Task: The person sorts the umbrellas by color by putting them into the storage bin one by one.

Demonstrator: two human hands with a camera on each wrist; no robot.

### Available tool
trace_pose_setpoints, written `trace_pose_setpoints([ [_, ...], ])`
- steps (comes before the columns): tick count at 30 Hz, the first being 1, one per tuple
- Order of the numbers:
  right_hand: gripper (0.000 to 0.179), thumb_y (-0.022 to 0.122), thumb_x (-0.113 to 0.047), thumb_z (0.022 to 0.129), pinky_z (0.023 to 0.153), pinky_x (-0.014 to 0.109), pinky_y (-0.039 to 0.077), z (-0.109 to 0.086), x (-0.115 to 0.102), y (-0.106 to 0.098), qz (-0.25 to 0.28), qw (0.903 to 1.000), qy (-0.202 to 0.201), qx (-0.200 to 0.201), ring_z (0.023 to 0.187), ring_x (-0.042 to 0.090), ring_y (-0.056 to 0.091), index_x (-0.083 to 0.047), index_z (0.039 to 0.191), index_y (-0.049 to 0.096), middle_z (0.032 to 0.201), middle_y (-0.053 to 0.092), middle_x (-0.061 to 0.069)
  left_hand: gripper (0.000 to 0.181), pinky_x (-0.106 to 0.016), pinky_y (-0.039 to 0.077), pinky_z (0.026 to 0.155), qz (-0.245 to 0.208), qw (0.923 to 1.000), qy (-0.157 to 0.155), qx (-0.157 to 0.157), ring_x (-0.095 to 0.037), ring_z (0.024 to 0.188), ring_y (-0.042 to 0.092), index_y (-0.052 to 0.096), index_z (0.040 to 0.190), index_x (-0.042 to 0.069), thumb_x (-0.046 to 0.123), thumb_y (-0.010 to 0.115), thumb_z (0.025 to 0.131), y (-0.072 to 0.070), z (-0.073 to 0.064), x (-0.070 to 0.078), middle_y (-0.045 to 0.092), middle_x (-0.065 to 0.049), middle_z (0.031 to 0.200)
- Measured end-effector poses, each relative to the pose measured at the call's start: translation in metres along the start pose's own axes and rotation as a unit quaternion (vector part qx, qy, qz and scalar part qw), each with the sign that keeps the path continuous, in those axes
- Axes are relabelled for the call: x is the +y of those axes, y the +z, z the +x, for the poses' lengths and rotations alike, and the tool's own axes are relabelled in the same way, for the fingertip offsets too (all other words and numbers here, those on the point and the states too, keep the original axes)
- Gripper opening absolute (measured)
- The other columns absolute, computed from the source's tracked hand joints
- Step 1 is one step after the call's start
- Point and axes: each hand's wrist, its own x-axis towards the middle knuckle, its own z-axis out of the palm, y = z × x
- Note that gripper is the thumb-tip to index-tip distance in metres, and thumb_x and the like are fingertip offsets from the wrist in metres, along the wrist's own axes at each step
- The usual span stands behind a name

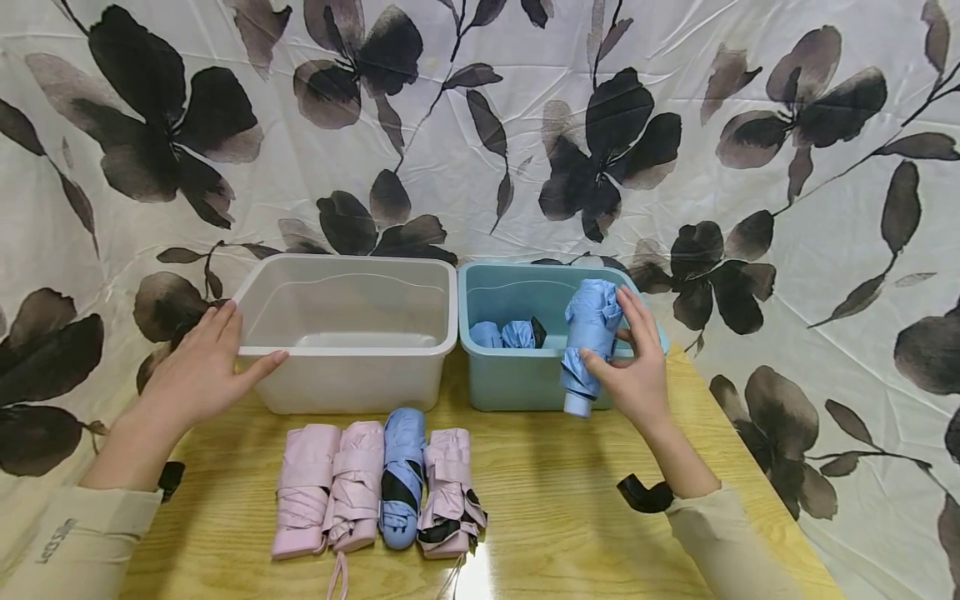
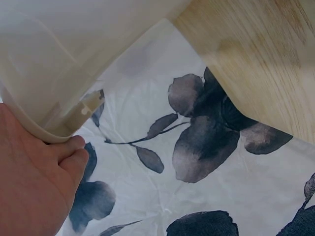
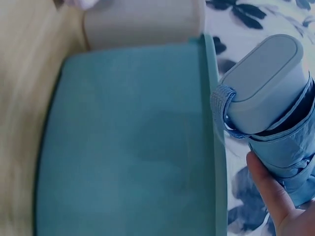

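Note:
My right hand (image 1: 639, 375) grips a folded blue umbrella (image 1: 592, 321) between thumb and fingers, tilted over the front rim of the teal bin (image 1: 517, 387). The umbrella's flat handle end and wrist strap (image 3: 224, 105) show in the right wrist view. Inside that bin lie two more blue umbrellas (image 1: 517, 334), partly hidden by its front wall. At the near-left corner of the white bin (image 1: 360, 379), my left hand (image 1: 197, 367) rests with straight fingers along the side and the thumb by the front rim. No contents show in the white bin.
In front of the white bin lie a pink umbrella (image 1: 303, 492), a second pink umbrella (image 1: 356, 483), a blue umbrella (image 1: 403, 475) and a pink-and-black umbrella (image 1: 450, 492) in a row. The wooden table (image 1: 555, 508) meets a flower-print cloth (image 1: 480, 125) behind the bins.

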Motion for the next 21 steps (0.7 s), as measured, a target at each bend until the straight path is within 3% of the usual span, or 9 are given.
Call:
trace_pose_setpoints([
  [4, 0.083, 0.078, 0.005, 0.084, 0.083, 0.013, 0.052, 0.022, 0.004, -0.008, -0.019, 0.9997, 0.007, 0.015, 0.128, 0.022, 0.050, -0.009, 0.159, 0.044, 0.167, 0.034, 0.005, 0.103, -0.071, 0.012, 0.120, -0.001, 1.0000, 0.001, -0.001, -0.058, 0.152, 0.005, 0.011, 0.155, -0.021, 0.062, 0.044, 0.105, 0.000, -0.001, 0.000, 0.005, -0.041, 0.164],
  [8, 0.083, 0.079, 0.001, 0.086, 0.103, 0.024, 0.044, 0.046, 0.012, -0.014, -0.044, 0.9986, 0.013, 0.025, 0.141, 0.021, 0.042, -0.008, 0.159, 0.042, 0.167, 0.033, 0.007, 0.104, -0.070, 0.011, 0.121, -0.002, 1.0000, 0.002, -0.003, -0.058, 0.152, 0.004, 0.010, 0.155, -0.022, 0.062, 0.045, 0.105, 0.000, 0.000, 0.000, 0.004, -0.040, 0.165],
  [14, 0.085, 0.077, -0.012, 0.089, 0.108, 0.047, 0.046, 0.076, 0.024, -0.019, -0.085, 0.9932, 0.080, 0.004, 0.129, 0.032, 0.055, -0.018, 0.163, 0.036, 0.170, 0.027, 0.006, 0.104, -0.071, 0.011, 0.121, -0.002, 1.0000, -0.002, -0.004, -0.059, 0.152, 0.004, 0.011, 0.155, -0.022, 0.063, 0.045, 0.104, -0.001, 0.000, 0.000, 0.005, -0.041, 0.165],
  [21, 0.084, 0.075, -0.025, 0.092, 0.109, 0.054, 0.047, 0.099, 0.030, -0.020, -0.108, 0.9807, 0.159, -0.037, 0.136, 0.041, 0.052, -0.025, 0.165, 0.034, 0.169, 0.027, 0.008, 0.105, -0.070, 0.011, 0.121, -0.002, 1.0000, -0.003, -0.006, -0.059, 0.152, 0.004, 0.010, 0.155, -0.022, 0.063, 0.045, 0.104, 0.000, 0.000, 0.000, 0.005, -0.041, 0.165],
])
